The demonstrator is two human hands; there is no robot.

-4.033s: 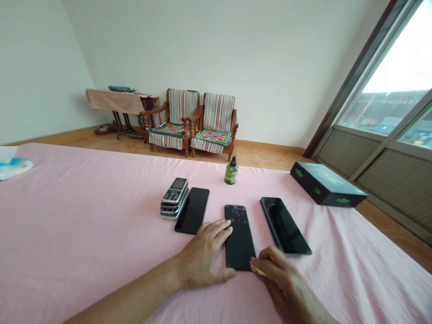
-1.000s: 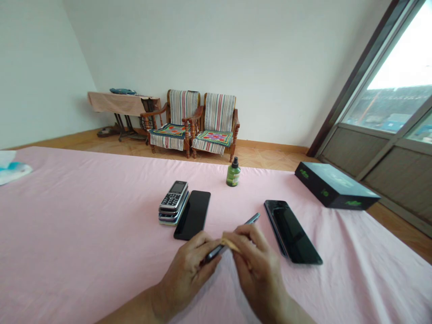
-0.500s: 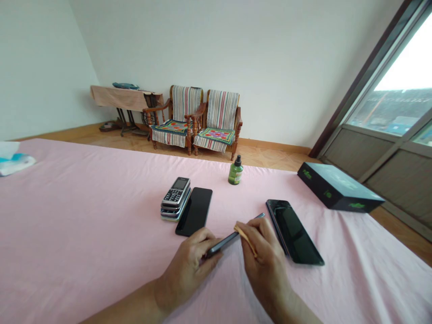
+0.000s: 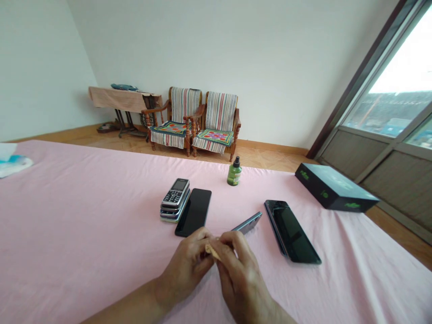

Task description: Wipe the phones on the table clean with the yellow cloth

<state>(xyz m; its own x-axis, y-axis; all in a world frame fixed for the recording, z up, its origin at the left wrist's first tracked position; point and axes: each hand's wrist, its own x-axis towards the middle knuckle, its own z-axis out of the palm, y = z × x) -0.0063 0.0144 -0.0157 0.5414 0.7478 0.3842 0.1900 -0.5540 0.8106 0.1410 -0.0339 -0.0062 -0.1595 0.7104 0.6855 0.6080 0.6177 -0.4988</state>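
Observation:
Gripped at its near end by my left hand (image 4: 189,263), a thin smartphone (image 4: 249,223) is tilted edge-up above the pink cloth. My right hand (image 4: 241,272) is closed on a folded yellowish cloth (image 4: 212,253) and presses it along the phone's edge, close to my left fingers. Both hands cover the near part of the phone. Just beyond my left hand lies a black smartphone (image 4: 194,212), screen up. Beside it a silver keypad phone (image 4: 176,193) tops a small stack of phones. To the right of my right hand, a dark smartphone (image 4: 293,231) rests on another one.
A green spray bottle (image 4: 234,172) stands near the far edge of the pink cloth (image 4: 101,211). A black box (image 4: 334,186) with green lettering sits at the right. A white and blue packet (image 4: 15,162) lies far left. Two wooden chairs (image 4: 216,121) stand beyond.
My right hand has slid the yellowish cloth down the phone's edge toward my left hand. More of the phone's far end now shows. The left hand keeps its hold.

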